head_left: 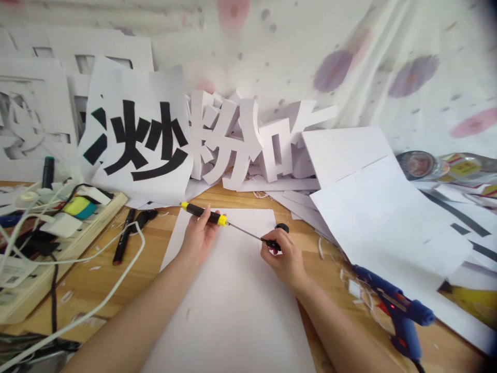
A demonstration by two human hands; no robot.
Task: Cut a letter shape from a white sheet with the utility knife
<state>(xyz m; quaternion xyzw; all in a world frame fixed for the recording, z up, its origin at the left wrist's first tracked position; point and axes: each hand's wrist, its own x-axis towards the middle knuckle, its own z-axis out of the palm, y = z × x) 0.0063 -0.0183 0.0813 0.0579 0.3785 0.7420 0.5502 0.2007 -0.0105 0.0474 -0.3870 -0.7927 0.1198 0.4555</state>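
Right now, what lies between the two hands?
The tool's thin metal shaft spans from the left hand to the right hand, with white sheet beneath, in the head view.

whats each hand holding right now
left hand: closed on the screwdriver's black and yellow handle
right hand: closed on a small black thing at the shaft's end

The tool (193, 210) has a black handle with yellow ends. The board (236, 300) is plain white, the table (161, 235) tan with streaky grain. The characters (166, 140) are black on white; pink and purple blotches pattern the white curtain (295, 46); the glue gun (406, 331) is blue
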